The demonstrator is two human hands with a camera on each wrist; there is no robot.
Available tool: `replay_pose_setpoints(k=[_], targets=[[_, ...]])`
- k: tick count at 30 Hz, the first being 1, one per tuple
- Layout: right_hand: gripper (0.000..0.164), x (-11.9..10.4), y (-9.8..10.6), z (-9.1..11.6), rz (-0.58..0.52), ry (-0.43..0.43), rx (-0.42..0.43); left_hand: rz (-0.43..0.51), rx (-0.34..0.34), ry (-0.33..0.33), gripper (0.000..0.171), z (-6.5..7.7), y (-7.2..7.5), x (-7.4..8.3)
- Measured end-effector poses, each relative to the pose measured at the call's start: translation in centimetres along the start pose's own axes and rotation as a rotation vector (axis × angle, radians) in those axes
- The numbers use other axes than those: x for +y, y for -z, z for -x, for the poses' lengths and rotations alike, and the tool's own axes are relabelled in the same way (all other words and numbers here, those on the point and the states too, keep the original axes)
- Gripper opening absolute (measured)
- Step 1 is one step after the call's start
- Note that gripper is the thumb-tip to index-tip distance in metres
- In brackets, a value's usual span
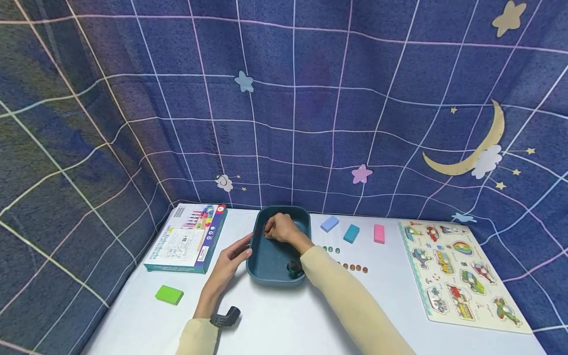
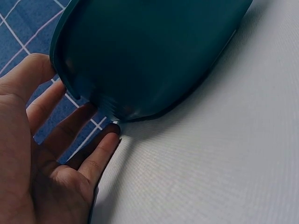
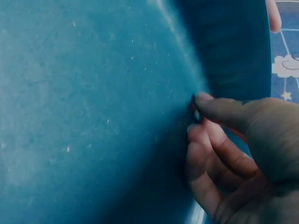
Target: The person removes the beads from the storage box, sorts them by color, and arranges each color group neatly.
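Note:
A dark teal plastic basin (image 1: 277,282) stands on the white table. My right hand (image 1: 281,228) reaches down inside it, close to the left wall. In the right wrist view, thumb and fingertips pinch a small dark piece (image 3: 195,112) just above the basin floor; the fingers cover most of it, and I cannot tell its kind. My left hand (image 1: 229,259) is outside the basin at its left side. Its fingers (image 2: 100,156) are extended and loosely spread, with the tips touching the outer wall and the thumb right at the rim.
Right of the basin lie rows of small green pieces (image 1: 337,250) and reddish pieces (image 1: 358,268), partly hidden by my right sleeve. Blue (image 1: 330,224), teal (image 1: 351,233), pink (image 1: 379,234) and green blocks (image 1: 169,295) lie around. A flat box (image 1: 186,239) sits left, a picture puzzle board (image 1: 461,276) right.

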State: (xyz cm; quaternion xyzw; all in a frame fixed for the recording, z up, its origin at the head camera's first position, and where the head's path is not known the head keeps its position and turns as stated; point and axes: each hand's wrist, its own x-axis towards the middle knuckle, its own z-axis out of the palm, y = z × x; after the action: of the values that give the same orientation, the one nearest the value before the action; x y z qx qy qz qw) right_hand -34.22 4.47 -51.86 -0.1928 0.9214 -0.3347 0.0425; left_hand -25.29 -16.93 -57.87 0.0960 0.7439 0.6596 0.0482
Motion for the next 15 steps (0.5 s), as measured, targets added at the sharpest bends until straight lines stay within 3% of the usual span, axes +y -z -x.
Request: replay_pose_setpoints(k=[7, 15], targets=[[0.006, -0.4, 0.8, 0.6, -0.095, 0.005, 0.024, 0.001, 0.000, 0.011, 0.052, 0.4, 0.3, -0.1], [0.013, -0.4, 5.1, 3.0, -0.270, 0.034, 0.044, 0.018, 0.012, 0.027, 0.052, 0.0, 0.1, 0.1]])
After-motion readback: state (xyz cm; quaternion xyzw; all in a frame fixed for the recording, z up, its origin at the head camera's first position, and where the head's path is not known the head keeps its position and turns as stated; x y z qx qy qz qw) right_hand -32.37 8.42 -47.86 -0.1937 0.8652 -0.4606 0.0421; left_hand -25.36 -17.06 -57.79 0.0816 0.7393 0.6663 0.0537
